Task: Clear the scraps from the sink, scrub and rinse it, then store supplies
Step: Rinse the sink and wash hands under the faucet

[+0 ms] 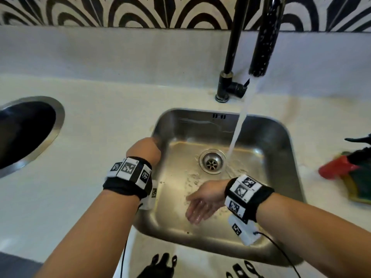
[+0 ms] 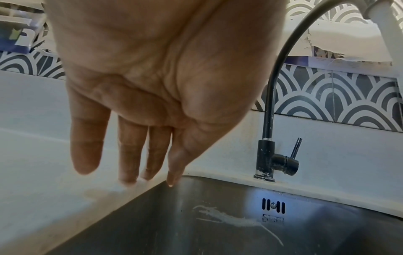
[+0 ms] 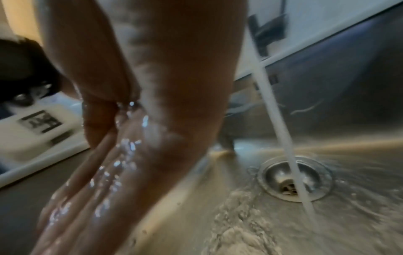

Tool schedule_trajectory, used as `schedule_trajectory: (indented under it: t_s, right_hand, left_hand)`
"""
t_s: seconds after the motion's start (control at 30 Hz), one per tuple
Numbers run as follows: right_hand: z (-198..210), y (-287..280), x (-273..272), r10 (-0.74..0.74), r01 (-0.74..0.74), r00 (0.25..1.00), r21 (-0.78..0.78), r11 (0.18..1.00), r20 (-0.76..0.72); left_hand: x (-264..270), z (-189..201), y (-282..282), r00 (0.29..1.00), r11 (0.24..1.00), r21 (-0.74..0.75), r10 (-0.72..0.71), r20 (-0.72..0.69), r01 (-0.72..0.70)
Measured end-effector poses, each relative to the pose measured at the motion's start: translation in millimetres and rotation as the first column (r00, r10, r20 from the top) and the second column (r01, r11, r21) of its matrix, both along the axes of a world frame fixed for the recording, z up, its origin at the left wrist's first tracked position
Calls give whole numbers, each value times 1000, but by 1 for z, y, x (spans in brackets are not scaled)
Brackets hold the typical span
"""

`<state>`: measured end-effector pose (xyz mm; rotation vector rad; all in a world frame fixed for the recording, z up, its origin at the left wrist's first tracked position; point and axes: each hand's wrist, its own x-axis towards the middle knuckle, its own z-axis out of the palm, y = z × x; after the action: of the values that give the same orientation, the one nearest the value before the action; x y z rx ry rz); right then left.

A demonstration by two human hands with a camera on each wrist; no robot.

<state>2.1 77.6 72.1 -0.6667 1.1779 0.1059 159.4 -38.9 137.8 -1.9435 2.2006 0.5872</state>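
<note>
Rinsing under way: water (image 1: 239, 129) runs into the scrap-free steel sink (image 1: 281, 137); wet right hand (image 1: 200, 205) sweeps the basin, left hand (image 1: 144, 149) hangs empty, both slack-fingered; sponge (image 1: 359, 189) unstored.

Sink (image 1: 281, 141): brushed stainless steel, dull sheen, wet floor, pale dried streak on back wall at 12 o'clock. Drain (image 1: 211, 161): shinier polished metal ring. Faucet (image 1: 228, 57): matt black metal, coating chipped and spotted white near base. Countertop (image 1: 100, 97): smooth off-white, low gloss, brownish stain at sink rim. Backsplash (image 1: 140, 11): smooth tile, black-and-white fan print. Right hand (image 1: 200, 203): wet, glistening skin. Wrist bands (image 1: 128, 177): black cloth, matt, with white plastic tags. Sponge (image 1: 359, 189) at 3 o'clock: rough green-and-yellow, blurred.
</note>
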Motion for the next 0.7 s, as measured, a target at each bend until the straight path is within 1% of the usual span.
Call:
schedule_trajectory:
  t_s: [0.07,0.13,0.17,0.23,0.27,0.3,0.37,0.4,0.43,0.5,0.53,0.6,0.7]
  right_hand:
    - [-8,6,16,100,-101,992,-10,995,-77]
    - [-14,10,28,117,-128,981,-66,990,-155]
    - [-15,10,29,97,-121,977,-118,986,-192]
    - [-18,7,25,7,-71,965,-234,970,-264]
    - [-19,4,20,-50,-29,960,-274,961,-277]
    - [-19,1,12,-116,34,958,-296,955,-263]
    - [-14,-5,-7,-281,217,939,-294,931,-197]
    - [-11,-7,-17,-390,332,905,-289,898,-170]
    - [-8,-9,-27,-498,445,856,-289,848,-142]
    - [0,-11,-44,-668,626,742,-294,723,-63]
    - [4,-11,-51,-729,692,684,-292,660,-26]
    - [11,-11,-63,-807,783,588,-283,554,48]
    - [11,-11,-75,-864,859,489,-238,453,120]
  left_hand:
    - [1,1,0,1000,1000,2,-13,-10,13]
    - [2,0,0,1000,1000,-2,-12,-8,12]
    - [2,0,1,1000,1000,-4,-4,-5,4]
    - [4,0,2,1000,1000,-11,10,-6,-10]
    - [4,0,2,1000,1000,-12,13,-8,-13]
    - [4,0,2,1000,1000,-11,14,-9,-14]
    - [3,-2,3,1000,1000,-8,16,-13,-16]
    - [3,-2,3,1000,1000,-6,21,-15,-21]
    - [3,-2,2,1000,1000,-6,24,-13,-25]
    - [1,-2,2,1000,1000,0,14,-11,-14]
    - [0,-2,1,1000,1000,4,2,-11,-2]
    - [-3,0,0,1000,1000,9,-13,-6,13]
    - [-7,3,0,1000,1000,13,-3,-2,3]
